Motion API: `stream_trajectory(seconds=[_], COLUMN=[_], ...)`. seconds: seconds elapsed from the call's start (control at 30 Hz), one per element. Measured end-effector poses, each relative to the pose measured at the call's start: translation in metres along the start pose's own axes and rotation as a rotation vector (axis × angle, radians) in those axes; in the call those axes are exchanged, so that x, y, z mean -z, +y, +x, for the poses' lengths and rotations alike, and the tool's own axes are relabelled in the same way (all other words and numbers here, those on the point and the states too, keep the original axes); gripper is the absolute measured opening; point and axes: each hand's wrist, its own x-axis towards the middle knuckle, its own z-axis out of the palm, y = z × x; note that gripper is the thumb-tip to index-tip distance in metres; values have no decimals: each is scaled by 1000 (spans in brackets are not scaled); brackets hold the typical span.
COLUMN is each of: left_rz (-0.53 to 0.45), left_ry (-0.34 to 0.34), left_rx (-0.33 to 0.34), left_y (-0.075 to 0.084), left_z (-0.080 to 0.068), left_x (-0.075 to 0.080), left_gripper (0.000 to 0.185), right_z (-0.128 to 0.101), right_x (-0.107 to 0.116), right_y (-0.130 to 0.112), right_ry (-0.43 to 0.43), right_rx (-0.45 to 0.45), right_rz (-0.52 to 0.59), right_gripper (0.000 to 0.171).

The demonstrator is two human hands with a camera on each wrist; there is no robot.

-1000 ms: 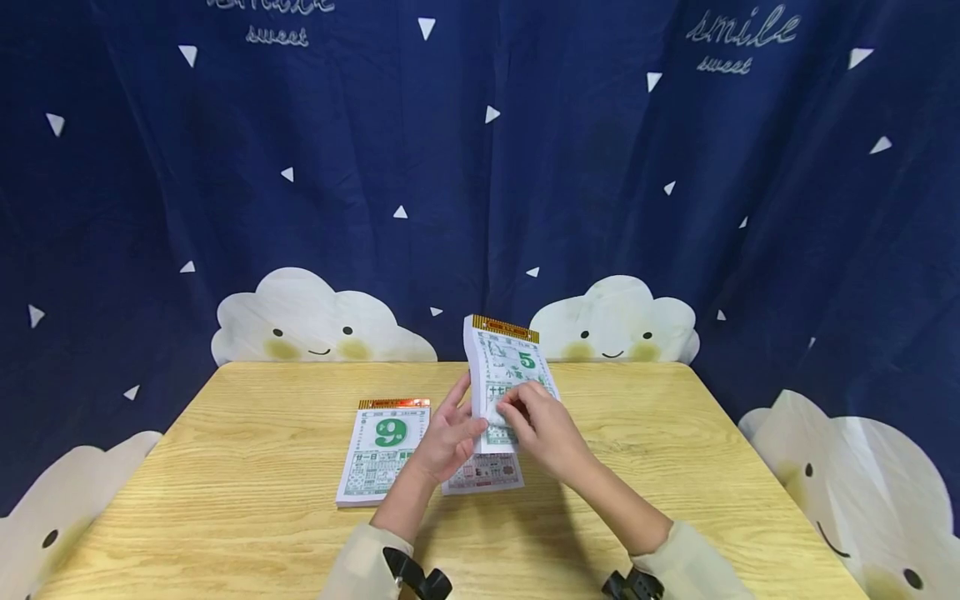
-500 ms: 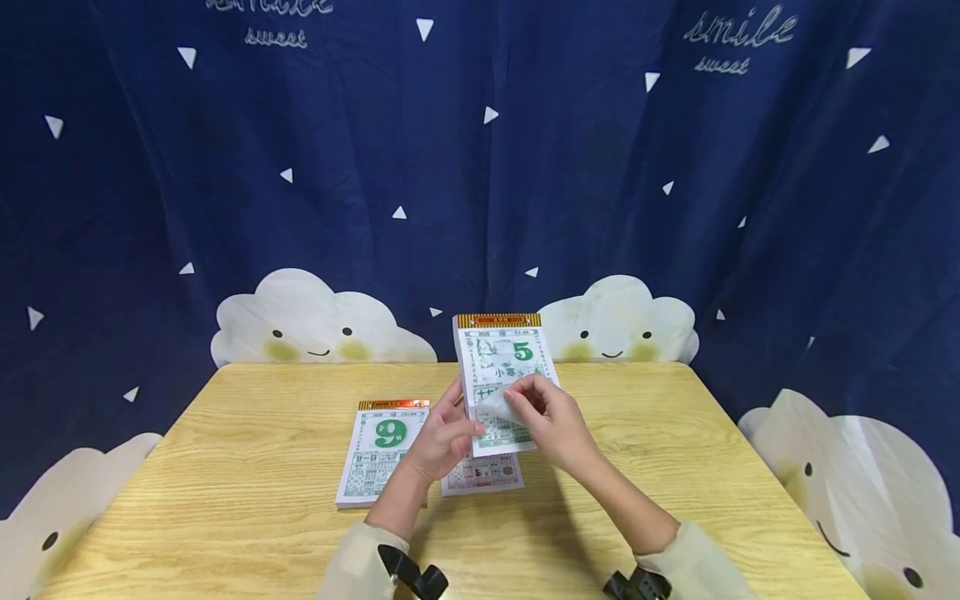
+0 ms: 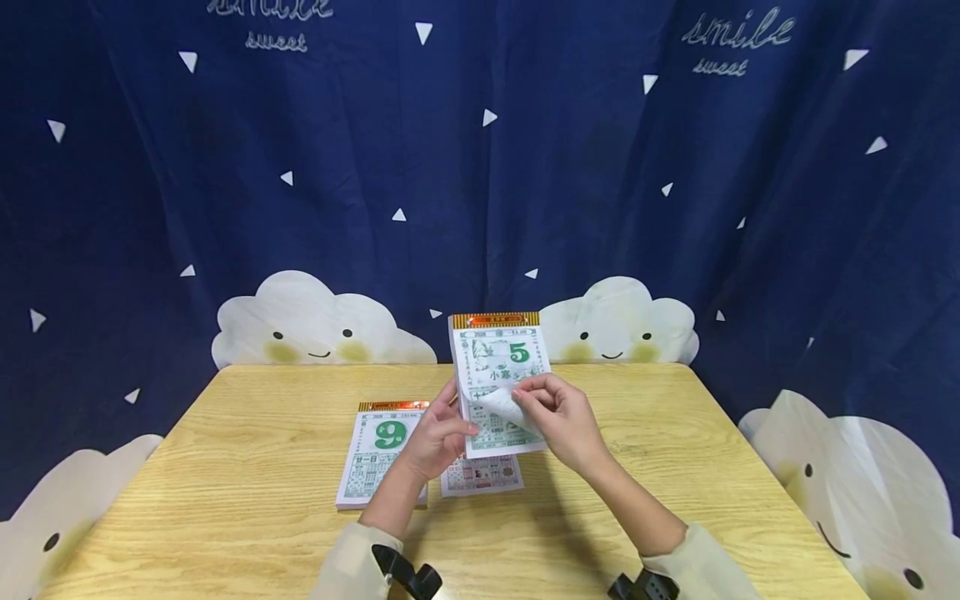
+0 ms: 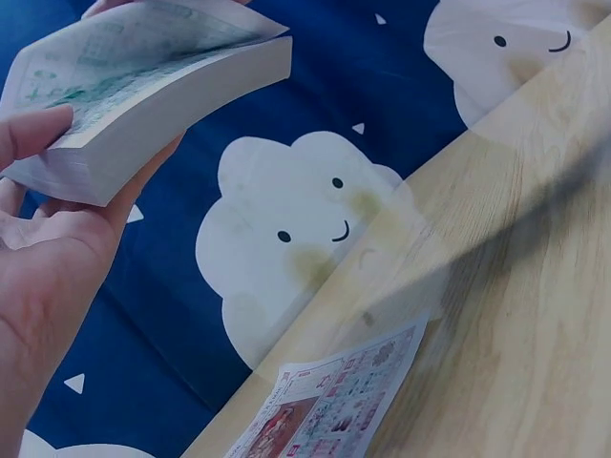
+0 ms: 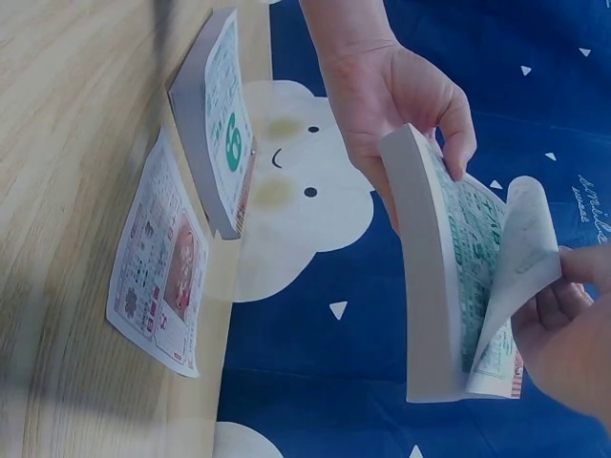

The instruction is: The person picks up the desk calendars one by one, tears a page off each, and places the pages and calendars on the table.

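Note:
A thick tear-off calendar (image 3: 491, 350) with a green 5 on its top page is held up above the table, its orange and black binding strip away from me. My left hand (image 3: 437, 435) grips it at the lower left, thumb on the front page and fingers behind the block. My right hand (image 3: 564, 421) pinches the top page (image 5: 525, 239), whose lower part is lifted and curled back. Beneath it another green-printed page shows. In the right wrist view the page bends well away from the thick block (image 5: 425, 277), still joined near the binding.
A second tear-off calendar (image 3: 378, 454) with a green 9 lies on the wooden table (image 3: 645, 433) at the left. Beside it lies a loose red-printed calendar sheet (image 3: 483, 477), partly hidden under the held calendar. A blue curtain (image 3: 480, 167) with clouds hangs behind.
The calendar has turned to face me more squarely and shifted slightly left. My right hand has moved slightly right, and the pinched page is lifted further off the block.

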Motion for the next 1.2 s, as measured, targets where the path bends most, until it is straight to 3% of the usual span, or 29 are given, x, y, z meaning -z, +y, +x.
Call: stream_trajectory(seconds=[0.17,0.6,1.2], left_rz=[4,4,7], left_ry=[26,54,38], left_rx=[12,51,52], left_y=[0,-2,-6], left_z=[-3,-8,-13], left_x=[2,7,10], left_gripper=[86,85,81], right_z=[-1,0,3], right_x=[3,14,27], right_y=[0,-4,-9], right_ry=[11,70,164], right_rx=[-39,-46,87], right_rz=[-23,66,105], right_gripper=[28,22,18])
